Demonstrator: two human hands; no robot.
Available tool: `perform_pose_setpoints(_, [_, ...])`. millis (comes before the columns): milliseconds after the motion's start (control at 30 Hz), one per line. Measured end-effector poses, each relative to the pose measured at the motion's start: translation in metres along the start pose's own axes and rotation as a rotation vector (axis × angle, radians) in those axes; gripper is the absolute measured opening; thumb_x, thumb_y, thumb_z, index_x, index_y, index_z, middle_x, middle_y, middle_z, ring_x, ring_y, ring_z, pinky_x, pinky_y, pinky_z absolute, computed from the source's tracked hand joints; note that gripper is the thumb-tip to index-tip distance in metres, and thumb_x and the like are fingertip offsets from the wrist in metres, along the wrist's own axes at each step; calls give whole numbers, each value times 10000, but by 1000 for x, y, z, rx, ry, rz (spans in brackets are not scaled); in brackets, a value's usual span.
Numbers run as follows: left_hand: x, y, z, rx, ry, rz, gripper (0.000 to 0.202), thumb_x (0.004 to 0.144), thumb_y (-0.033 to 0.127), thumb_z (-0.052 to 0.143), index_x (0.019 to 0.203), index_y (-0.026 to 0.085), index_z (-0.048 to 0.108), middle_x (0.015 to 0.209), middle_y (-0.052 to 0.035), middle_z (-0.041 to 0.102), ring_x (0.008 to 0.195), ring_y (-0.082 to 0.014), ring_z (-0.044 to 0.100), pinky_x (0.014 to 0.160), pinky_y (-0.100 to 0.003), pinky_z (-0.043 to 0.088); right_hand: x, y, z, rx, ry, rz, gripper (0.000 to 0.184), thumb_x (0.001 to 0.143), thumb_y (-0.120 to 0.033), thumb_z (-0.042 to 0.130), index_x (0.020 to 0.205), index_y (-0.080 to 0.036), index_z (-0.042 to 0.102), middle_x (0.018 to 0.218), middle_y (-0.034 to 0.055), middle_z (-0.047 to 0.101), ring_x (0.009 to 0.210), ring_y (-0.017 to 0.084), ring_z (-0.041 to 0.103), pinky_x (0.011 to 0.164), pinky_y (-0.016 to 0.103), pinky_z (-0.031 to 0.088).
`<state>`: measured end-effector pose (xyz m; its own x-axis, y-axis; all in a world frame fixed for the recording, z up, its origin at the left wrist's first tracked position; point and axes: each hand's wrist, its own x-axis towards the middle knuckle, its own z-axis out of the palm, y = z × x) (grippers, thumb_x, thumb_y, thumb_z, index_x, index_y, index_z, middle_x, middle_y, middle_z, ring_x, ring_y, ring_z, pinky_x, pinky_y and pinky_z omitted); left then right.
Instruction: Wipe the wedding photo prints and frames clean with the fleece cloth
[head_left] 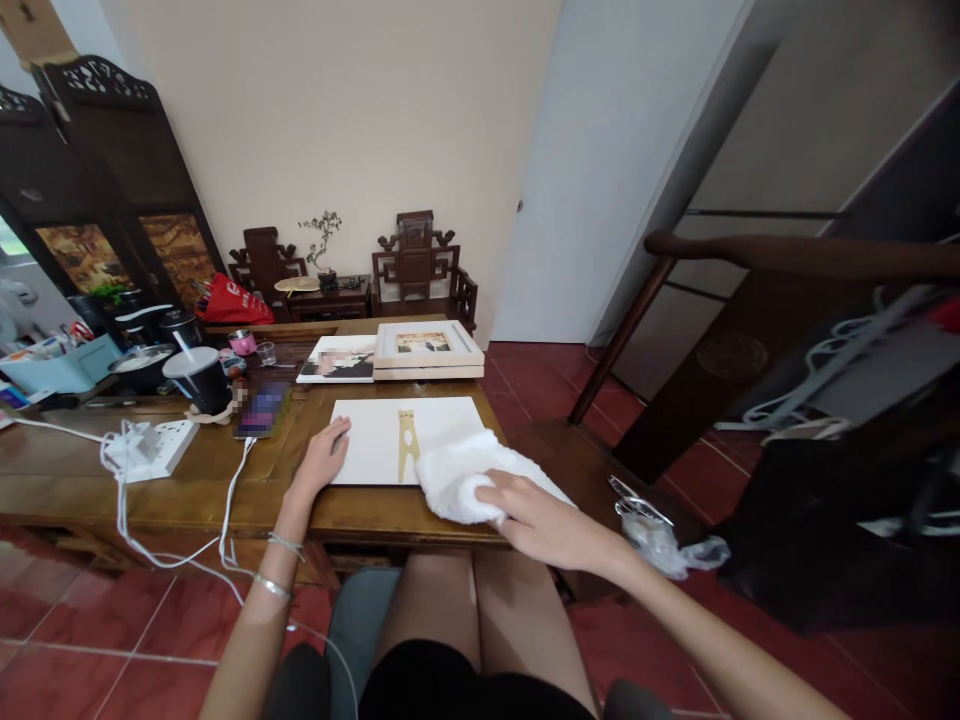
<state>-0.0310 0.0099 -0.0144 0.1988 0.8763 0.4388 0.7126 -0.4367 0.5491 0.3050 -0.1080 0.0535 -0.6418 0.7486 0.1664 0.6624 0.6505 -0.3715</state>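
Note:
A white canvas picture (pixel 367 435) with a tan long-legged animal figure lies flat on the wooden table in front of me. My left hand (pixel 324 458) is at its left edge, fingers bent over the border and holding it. In my right hand (pixel 517 510) a white fluffy towel (pixel 457 470) is bunched between the fingers. The towel spreads over the picture's right part and hangs past the table's right corner, hiding that side of the canvas.
Behind lie framed pictures (pixel 429 348) and a photo panel (pixel 337 360). A lidded cup with a straw (pixel 199 380), a phone (pixel 262 410) and a power strip (pixel 157 450) with trailing white cables occupy the left. To the right, crumpled clear plastic (pixel 656 540) lies beside a wooden chair (pixel 675 390).

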Motion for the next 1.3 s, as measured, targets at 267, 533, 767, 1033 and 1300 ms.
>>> perform_pose_setpoints(267, [1,0,-1,1,-2,-3,370,852,252,461,1150,130,643,1282,-118,612,1255,-242,519,1107,-425,356,80,58,-7,157,142,178,137,778,-133,459,739,-172,583,826,54,640,816,205,563,755,318,418])
perform_pose_setpoints(533, [0,1,-3,-5,-1,-10,371,856,272,466,1155,135,639,1287,-116,609,1262,-239,512,1115,-421,343,149,35,33,23,259,210,296,762,-60,415,950,-145,626,1065,148,627,1029,298,517,908,457,350])
perform_pose_setpoints(767, [-1,3,-1,-1,-9,-7,377,858,256,449,1166,143,635,1298,-101,603,1263,-230,511,1119,-418,342,75,-20,40,-7,155,-64,334,675,-26,452,928,-152,629,1235,145,534,1154,294,419,972,457,323])
perform_pose_setpoints(1033, [0,5,-2,-3,0,-14,367,853,240,453,1154,150,642,1287,-94,612,1261,-237,514,1114,-426,351,79,-3,22,-2,18,-160,321,693,-15,434,920,-162,607,1160,117,565,1154,243,443,955,382,389])
perform_pose_setpoints(1300, [0,6,-4,17,-15,-20,375,858,269,455,1154,136,642,1288,-117,607,1259,-234,516,1110,-419,353,150,27,32,-176,112,75,273,858,-152,526,1127,-130,572,1299,139,483,1189,303,424,977,519,344])
